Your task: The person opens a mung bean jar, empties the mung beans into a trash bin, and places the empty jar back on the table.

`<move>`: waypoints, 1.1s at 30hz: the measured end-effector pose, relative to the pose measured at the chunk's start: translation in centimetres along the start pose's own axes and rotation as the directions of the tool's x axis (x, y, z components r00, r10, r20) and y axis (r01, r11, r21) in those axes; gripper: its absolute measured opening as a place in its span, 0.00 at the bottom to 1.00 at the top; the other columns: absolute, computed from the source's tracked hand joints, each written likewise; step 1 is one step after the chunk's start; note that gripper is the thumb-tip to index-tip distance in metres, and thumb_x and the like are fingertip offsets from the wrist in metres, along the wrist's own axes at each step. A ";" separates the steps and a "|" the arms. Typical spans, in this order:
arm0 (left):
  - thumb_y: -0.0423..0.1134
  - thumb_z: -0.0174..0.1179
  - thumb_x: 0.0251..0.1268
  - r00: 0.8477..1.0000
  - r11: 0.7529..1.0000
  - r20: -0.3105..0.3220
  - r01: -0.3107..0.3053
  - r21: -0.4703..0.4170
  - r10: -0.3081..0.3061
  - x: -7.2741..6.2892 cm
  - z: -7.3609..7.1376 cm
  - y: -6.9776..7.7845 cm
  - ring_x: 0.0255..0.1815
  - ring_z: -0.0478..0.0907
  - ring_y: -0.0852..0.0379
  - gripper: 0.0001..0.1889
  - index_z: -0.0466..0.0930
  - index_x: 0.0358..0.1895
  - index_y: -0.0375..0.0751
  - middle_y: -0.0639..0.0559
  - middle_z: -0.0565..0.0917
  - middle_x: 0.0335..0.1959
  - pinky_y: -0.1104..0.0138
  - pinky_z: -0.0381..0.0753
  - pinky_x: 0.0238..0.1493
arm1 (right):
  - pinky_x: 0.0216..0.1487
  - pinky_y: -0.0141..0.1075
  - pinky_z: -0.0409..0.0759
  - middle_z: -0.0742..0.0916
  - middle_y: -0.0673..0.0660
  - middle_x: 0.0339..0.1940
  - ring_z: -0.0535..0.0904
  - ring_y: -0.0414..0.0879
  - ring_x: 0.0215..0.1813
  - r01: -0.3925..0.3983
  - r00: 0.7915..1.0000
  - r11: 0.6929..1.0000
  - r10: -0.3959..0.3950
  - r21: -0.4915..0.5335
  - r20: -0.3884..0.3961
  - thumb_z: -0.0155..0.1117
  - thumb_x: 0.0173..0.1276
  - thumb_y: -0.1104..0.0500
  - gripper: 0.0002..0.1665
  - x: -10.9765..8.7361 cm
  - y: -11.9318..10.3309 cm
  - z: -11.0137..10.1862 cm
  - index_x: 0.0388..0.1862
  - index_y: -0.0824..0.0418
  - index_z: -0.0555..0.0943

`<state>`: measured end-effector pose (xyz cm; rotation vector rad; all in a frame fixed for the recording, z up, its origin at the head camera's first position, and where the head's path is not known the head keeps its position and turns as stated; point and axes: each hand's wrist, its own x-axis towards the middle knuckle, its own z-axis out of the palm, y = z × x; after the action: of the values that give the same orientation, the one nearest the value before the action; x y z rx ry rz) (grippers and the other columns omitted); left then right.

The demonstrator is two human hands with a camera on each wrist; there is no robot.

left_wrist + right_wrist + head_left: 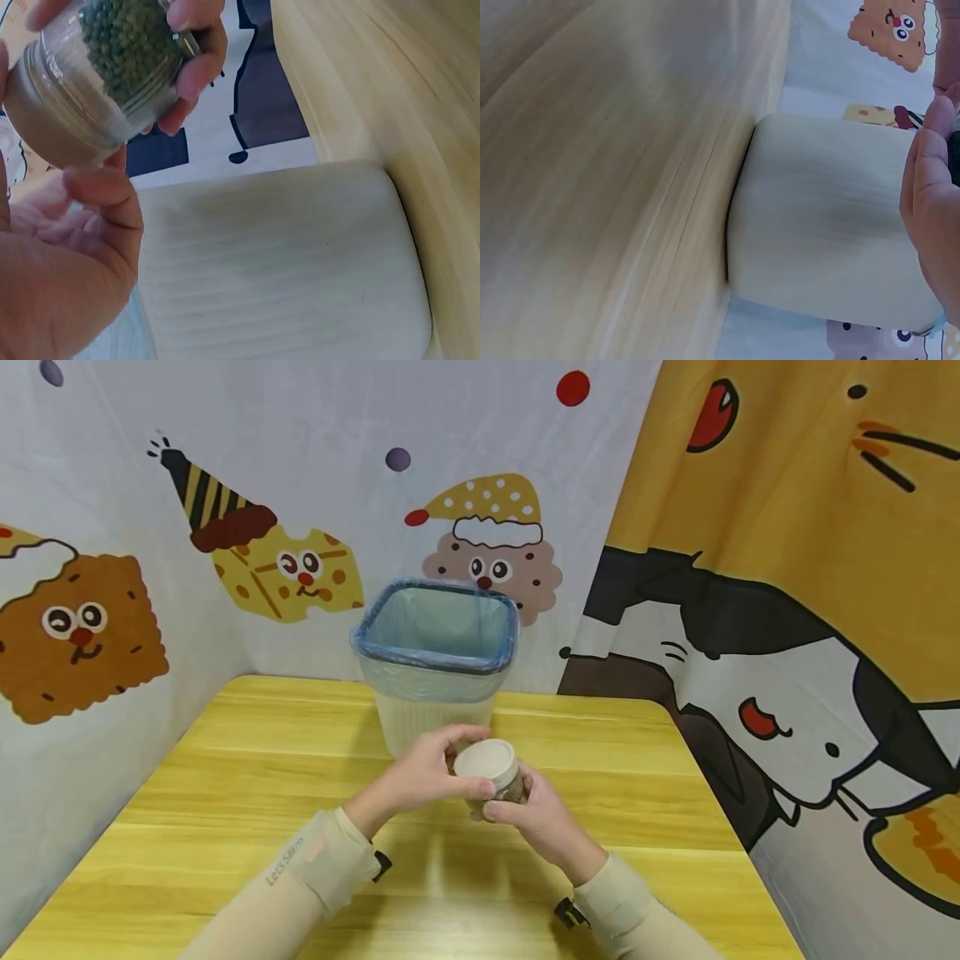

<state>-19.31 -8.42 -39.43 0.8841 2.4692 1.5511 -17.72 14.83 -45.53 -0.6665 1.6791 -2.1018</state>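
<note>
Jar (pixel 513 793) and pale lid (pixel 486 762) sit just below centre in the head view, above the table (pixel 622 777) and nearer than the bin (pixel 438 714); the left hand (pixel 420 772) spans the lid, thumb on the near edge, fingers beyond, while the right hand (pixel 551 818) grips the jar's body. In the left wrist view the jar tilts across the upper left, lid on, green grains (pixel 131 49) showing through its clear wall. In the right wrist view the right hand fills the right edge beside a dark sliver of jar. The step in hand looks like turning the lid, which way I cannot tell; the next move probably calls for a steady right hand and an even left-hand pinch.
</note>
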 end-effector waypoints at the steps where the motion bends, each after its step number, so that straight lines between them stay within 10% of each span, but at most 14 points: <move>1: 0.51 0.80 0.61 1.000 1.000 0.004 -0.009 0.019 0.009 -0.1 0.0 0.0 0.42 0.79 0.56 0.42 0.74 0.77 0.43 0.47 0.86 0.58 0.66 0.83 0.39 | 0.61 0.47 0.90 0.82 0.56 0.67 0.85 0.47 0.61 0.003 1.000 1.000 -0.003 0.010 0.008 0.70 0.71 0.66 0.42 0.0 0.0 0.0 0.80 0.68 0.63; 9: 0.46 0.73 0.65 0.993 0.993 0.027 -0.118 0.009 0.118 -0.5 -0.3 -0.1 0.64 0.71 0.52 0.40 0.70 0.81 0.49 0.51 0.80 0.72 0.53 0.73 0.66 | 0.61 0.46 0.89 0.82 0.55 0.67 0.85 0.46 0.63 -0.001 0.998 0.999 -0.002 0.048 0.058 0.72 0.73 0.61 0.42 -0.3 -0.1 -0.1 0.80 0.65 0.64; 22: 0.52 0.81 0.57 0.999 0.995 -0.044 -0.020 0.100 0.025 -0.3 0.0 -0.2 0.62 0.72 0.46 0.39 0.81 0.72 0.47 0.49 0.84 0.62 0.55 0.76 0.56 | 0.60 0.46 0.90 0.82 0.54 0.68 0.85 0.47 0.62 -0.007 0.998 0.999 0.003 0.053 0.062 0.74 0.71 0.62 0.43 -0.4 0.1 0.0 0.80 0.65 0.65; 33: 0.55 0.81 0.56 0.997 0.980 -0.051 -0.053 0.194 0.064 -0.2 0.3 -0.1 0.59 0.73 0.49 0.38 0.82 0.69 0.45 0.49 0.84 0.61 0.56 0.77 0.53 | 0.60 0.45 0.90 0.82 0.53 0.67 0.85 0.46 0.61 -0.009 0.998 0.999 0.007 0.047 0.056 0.74 0.71 0.62 0.43 -0.4 0.3 -0.1 0.80 0.64 0.65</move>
<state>-19.07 -8.28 -39.72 0.9610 2.6937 1.3906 -17.48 15.03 -45.90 -0.6963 1.5950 -2.0911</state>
